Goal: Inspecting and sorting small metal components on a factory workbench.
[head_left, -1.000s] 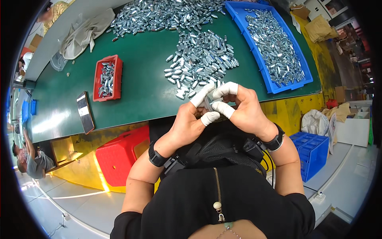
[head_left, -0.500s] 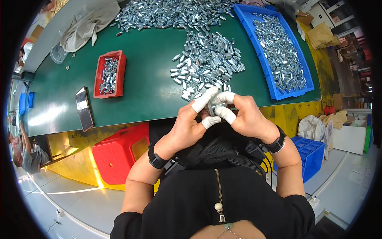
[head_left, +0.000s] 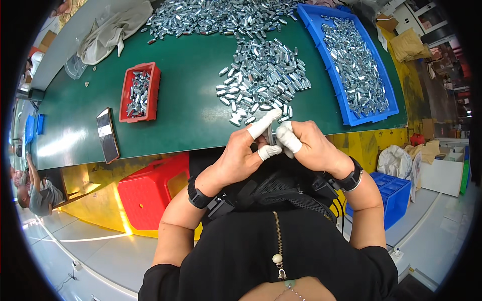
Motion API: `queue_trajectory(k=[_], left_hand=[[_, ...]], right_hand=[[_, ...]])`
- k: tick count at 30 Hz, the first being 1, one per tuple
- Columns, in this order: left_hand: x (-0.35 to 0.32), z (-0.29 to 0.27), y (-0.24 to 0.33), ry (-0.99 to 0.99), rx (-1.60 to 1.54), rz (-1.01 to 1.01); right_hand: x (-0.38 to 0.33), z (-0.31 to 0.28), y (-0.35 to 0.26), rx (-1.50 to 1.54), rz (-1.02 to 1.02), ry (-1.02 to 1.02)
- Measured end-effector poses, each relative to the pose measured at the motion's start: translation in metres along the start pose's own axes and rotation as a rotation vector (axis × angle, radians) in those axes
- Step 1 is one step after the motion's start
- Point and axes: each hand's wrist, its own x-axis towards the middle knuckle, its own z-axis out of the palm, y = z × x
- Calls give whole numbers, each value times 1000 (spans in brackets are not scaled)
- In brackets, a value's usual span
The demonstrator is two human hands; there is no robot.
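My left hand, with white covers on thumb and forefinger, is closed on a grey metal piece held upright at the table's near edge. Facing it, my right hand pinches its white-covered fingertips together against that piece. A small shiny metal part seems to be between them, mostly hidden by the fingers. Just beyond my hands lies a loose pile of small silvery hex-sided metal parts on the green table.
To the right, a blue tray holds many similar parts; a red bin at left holds some too. A phone lies by the near edge. A larger heap spreads at the back. A red stool stands below the table.
My right fingers have closed up and shifted slightly, covering more of the small shiny part. My left hand keeps its grip on the grey piece.
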Motion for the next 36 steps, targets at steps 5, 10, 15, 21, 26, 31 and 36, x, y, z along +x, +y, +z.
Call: queue_trajectory(k=[5, 10, 15, 21, 26, 31, 36], left_hand=[[2, 2, 1, -10, 65, 20], [-4, 4, -5, -51, -45, -137], [-6, 12, -2, 4, -393, -242], [-8, 3, 4, -42, -478, -423], [-10, 8, 0, -6, -244, -192], [-7, 5, -1, 7, 41, 15], [0, 15, 0, -40, -353, -254]], right_hand=[[-2, -4, 3, 271, 305, -113], [-2, 7, -11, 89, 8, 158], [-8, 17, -3, 70, -193, 373], [-10, 8, -4, -182, -250, 330], [-12, 7, -2, -216, -247, 291], [-9, 13, -6, 343, 79, 184], [-5, 22, 5, 440, -47, 347]])
